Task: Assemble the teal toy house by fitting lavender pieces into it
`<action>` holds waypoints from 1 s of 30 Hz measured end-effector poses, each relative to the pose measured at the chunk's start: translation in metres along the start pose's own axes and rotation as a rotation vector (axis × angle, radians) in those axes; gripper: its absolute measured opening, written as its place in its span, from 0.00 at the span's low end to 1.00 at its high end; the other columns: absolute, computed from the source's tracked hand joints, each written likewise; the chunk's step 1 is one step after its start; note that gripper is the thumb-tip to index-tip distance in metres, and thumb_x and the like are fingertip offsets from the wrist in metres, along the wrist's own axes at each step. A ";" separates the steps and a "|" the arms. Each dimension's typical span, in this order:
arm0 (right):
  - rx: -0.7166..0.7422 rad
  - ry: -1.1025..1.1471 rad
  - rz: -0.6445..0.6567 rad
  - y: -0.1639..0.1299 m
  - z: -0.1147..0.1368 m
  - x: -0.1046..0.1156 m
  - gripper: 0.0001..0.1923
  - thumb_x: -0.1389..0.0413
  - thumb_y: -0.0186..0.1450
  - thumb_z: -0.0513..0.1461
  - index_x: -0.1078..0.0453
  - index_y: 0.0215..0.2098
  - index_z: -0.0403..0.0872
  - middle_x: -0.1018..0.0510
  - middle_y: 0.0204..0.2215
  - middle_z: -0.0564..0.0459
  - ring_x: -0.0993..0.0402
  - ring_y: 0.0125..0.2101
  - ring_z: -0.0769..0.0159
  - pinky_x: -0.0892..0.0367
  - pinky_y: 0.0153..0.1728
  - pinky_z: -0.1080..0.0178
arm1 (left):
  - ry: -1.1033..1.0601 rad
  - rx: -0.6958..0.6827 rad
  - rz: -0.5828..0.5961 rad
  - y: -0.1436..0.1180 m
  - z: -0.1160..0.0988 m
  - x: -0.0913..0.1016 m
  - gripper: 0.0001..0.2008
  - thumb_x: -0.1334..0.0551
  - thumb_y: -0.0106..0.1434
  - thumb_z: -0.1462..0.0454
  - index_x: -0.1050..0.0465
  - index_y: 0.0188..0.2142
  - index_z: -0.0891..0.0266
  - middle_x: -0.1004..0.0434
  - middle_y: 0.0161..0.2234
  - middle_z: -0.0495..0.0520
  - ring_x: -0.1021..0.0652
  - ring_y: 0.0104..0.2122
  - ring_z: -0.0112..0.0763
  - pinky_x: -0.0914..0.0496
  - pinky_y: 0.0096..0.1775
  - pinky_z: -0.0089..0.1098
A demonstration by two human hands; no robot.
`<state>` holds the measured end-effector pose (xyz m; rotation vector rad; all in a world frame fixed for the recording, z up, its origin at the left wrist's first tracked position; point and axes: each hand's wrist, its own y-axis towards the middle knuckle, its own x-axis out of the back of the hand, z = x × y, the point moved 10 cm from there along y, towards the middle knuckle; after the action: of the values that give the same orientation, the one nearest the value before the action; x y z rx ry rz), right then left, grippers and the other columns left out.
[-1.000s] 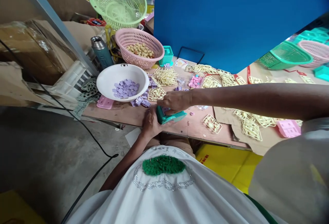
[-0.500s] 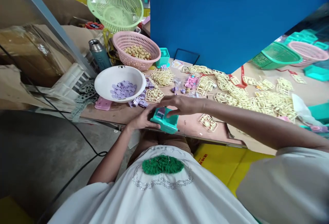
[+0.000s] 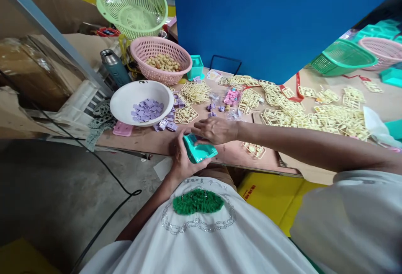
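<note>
A teal box (image 3: pixel 201 152) is cradled in the curled left hand (image 3: pixel 183 161) by the edge of the surface (image 3: pixel 234 153). The right hand (image 3: pixel 216 130) is bent over it, grip unclear; the purple piece seen moments ago is now out of sight, so fitting seems underway.

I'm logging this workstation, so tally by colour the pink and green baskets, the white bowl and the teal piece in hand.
Pink baskets: 2
Light green basket: 1
Darker green basket: 1
White bowl: 1
Teal piece in hand: 1
Total: 6
</note>
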<state>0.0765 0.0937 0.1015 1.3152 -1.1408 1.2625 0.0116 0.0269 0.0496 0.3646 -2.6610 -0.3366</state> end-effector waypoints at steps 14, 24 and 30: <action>-0.095 0.081 -0.230 -0.006 -0.005 -0.008 0.30 0.61 0.80 0.54 0.27 0.42 0.42 0.24 0.25 0.50 0.32 0.24 0.66 0.47 0.27 0.63 | -0.324 0.225 0.012 0.009 0.025 -0.007 0.26 0.38 0.58 0.65 0.36 0.57 0.56 0.30 0.57 0.59 0.29 0.60 0.47 0.36 0.65 0.48; -0.170 0.169 -0.384 -0.021 0.004 0.001 0.22 0.52 0.79 0.51 0.36 0.31 0.48 0.31 0.22 0.56 0.39 0.22 0.69 0.48 0.26 0.64 | -0.447 0.243 0.143 0.018 0.027 -0.017 0.29 0.38 0.53 0.65 0.34 0.56 0.56 0.28 0.56 0.56 0.28 0.59 0.47 0.35 0.64 0.47; -0.143 0.070 -0.500 -0.030 0.014 0.018 0.20 0.50 0.79 0.48 0.37 0.30 0.49 0.35 0.22 0.58 0.41 0.21 0.68 0.46 0.25 0.64 | -0.390 0.272 0.160 0.013 0.035 -0.007 0.30 0.33 0.55 0.57 0.33 0.57 0.55 0.26 0.59 0.58 0.27 0.60 0.50 0.33 0.63 0.48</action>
<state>0.1087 0.0826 0.1187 1.3301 -0.7704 0.8367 -0.0004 0.0472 0.0199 0.1774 -3.1050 0.0098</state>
